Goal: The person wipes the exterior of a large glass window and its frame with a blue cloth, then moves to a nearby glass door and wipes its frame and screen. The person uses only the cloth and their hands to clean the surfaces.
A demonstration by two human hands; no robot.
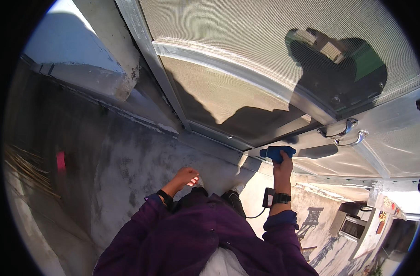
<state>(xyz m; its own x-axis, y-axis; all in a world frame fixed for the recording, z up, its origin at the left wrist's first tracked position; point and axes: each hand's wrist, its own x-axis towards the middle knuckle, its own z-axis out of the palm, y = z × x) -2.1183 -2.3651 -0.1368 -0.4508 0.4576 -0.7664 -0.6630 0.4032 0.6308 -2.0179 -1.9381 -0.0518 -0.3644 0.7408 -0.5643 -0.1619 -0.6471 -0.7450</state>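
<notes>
My right hand (283,163) grips a folded dark blue cloth (277,153) beside the lower part of a metal-framed door with ribbed translucent panels (210,93). Whether the cloth touches the panel cannot be told. Two curved chrome pull handles (348,132) sit side by side, above and to the right of the cloth. My left hand (187,176) hangs in front of my body with its fingers loosely curled and nothing visible in it. A black band circles each wrist, and the right one also carries a small device with a cable.
Concrete floor (127,172) lies in shade at left, with dry stalks (30,169) and a pink object (60,161) on that side. A chipped wall edge (127,81) adjoins the door frame. Chairs (312,215) and a box-like appliance (351,226) stand at lower right.
</notes>
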